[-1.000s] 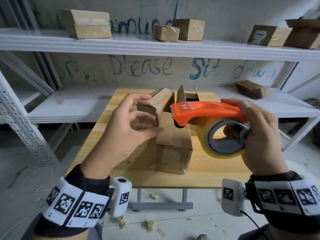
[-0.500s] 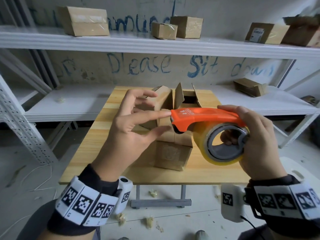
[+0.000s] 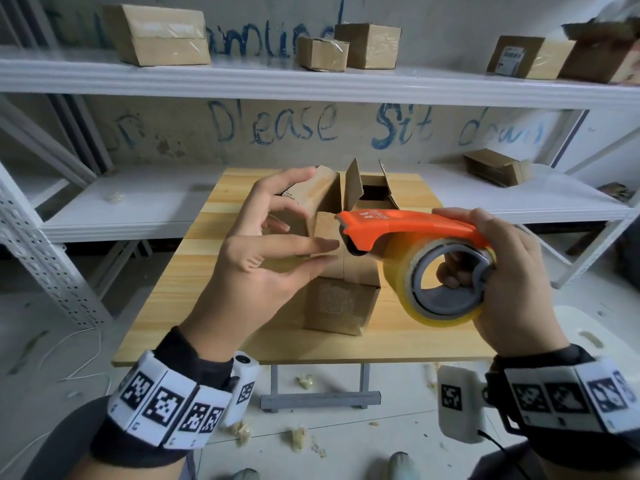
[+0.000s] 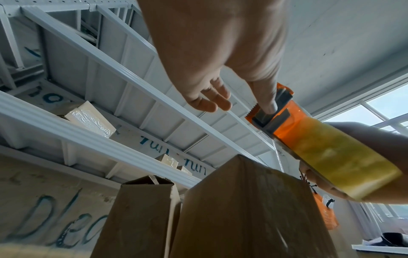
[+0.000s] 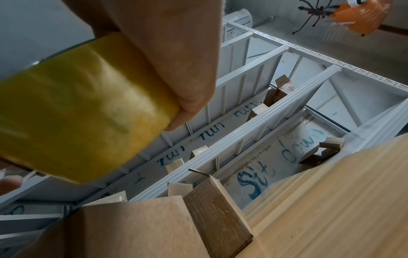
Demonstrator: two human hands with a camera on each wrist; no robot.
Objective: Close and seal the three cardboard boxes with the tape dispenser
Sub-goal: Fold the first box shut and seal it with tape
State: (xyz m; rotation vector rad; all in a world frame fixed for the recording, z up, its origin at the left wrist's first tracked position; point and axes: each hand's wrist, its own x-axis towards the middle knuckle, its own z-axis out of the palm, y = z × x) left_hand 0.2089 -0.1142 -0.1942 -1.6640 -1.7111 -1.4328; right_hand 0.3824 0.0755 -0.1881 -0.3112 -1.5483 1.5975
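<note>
Orange plastic tape dispenser (image 3: 408,226) with glossy yellowish roll in right hand (image 3: 509,271); matte cardboard boxes (image 3: 343,299)

light wooden counter (image 3: 180,299) carries three cardboard boxes: near box (image 3: 343,306) closed, two behind it, left box (image 3: 322,195) and right box (image 3: 374,195), flaps up. white shelves (image 3: 311,86) behind hold further boxes. scraps litter the floor (image 3: 301,438).

Blue hand-painted words (image 3: 322,121) on the wall beyond both hands read "Please Sit" (a third word is blurred); higher up, "run run" (image 5: 209,134) repeats.
</note>
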